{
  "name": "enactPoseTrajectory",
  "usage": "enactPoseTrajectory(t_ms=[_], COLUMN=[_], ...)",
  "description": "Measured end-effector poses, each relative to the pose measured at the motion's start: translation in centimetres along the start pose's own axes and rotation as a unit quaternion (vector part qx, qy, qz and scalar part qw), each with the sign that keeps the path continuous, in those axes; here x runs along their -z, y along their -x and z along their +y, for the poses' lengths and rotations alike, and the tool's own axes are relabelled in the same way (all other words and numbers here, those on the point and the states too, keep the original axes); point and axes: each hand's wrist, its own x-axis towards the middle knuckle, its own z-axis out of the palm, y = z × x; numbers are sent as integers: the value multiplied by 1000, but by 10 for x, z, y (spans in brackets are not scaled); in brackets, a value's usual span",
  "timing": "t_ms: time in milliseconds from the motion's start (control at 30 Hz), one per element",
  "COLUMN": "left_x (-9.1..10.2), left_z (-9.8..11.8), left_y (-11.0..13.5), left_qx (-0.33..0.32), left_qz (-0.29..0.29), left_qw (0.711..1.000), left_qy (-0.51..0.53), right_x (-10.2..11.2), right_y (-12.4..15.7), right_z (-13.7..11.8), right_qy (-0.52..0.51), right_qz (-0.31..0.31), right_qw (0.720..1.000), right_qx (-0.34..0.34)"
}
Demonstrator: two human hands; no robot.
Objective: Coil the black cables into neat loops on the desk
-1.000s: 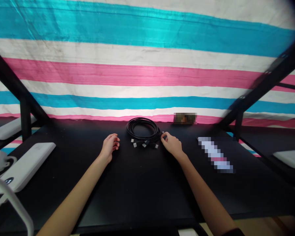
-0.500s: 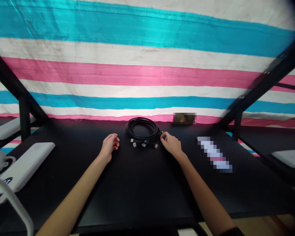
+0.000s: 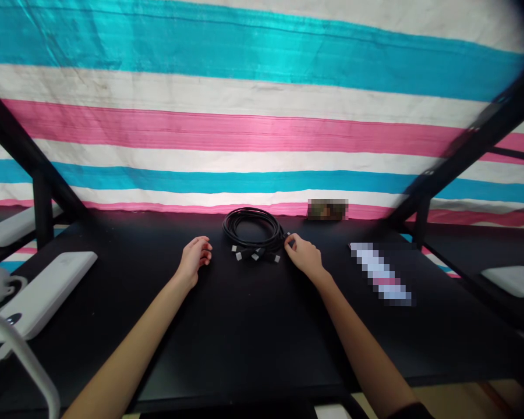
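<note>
head view | your right hand (image 3: 304,256) pinches the right edge of the black cable coil (image 3: 253,228), fingers together on it | your left hand (image 3: 195,256) rests just left of it, fingers curled, holding nothing | coil lies mid-table (image 3: 244,326), near the striped cloth (image 3: 262,128) | nothing has moved since a second ago, so the coil isn't lifted

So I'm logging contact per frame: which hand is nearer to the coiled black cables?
Right. The right hand has its fingertips at the right edge of the coiled black cables, seemingly touching; the left hand rests on the table, apart, to their left.
</note>
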Motion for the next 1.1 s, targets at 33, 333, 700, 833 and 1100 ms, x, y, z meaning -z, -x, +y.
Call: enactPoseTrajectory(t_ms=[33, 333, 700, 833, 1100], left_x=[0, -2, -1, -2, -3], left_z=[0, 1, 0, 0, 0], left_y=[0, 3, 1, 1, 2], left_qx=[0, -8, -12, -12, -14], left_qz=[0, -1, -6, -6, -5], left_qw=[1000, 1000, 1000, 1000, 1000], left_qy=[-1, -12, -17, -19, -20], right_x=[0, 0, -2, -2, 0], right_y=[0, 0, -1, -1, 0], right_z=[0, 0, 1, 1, 0], right_qy=[1, 3, 1, 3, 6], right_qz=[-1, -3, 0, 0, -4], right_qw=[1000, 1000, 1000, 1000, 1000], right_qx=[0, 0, 4, 2, 6])
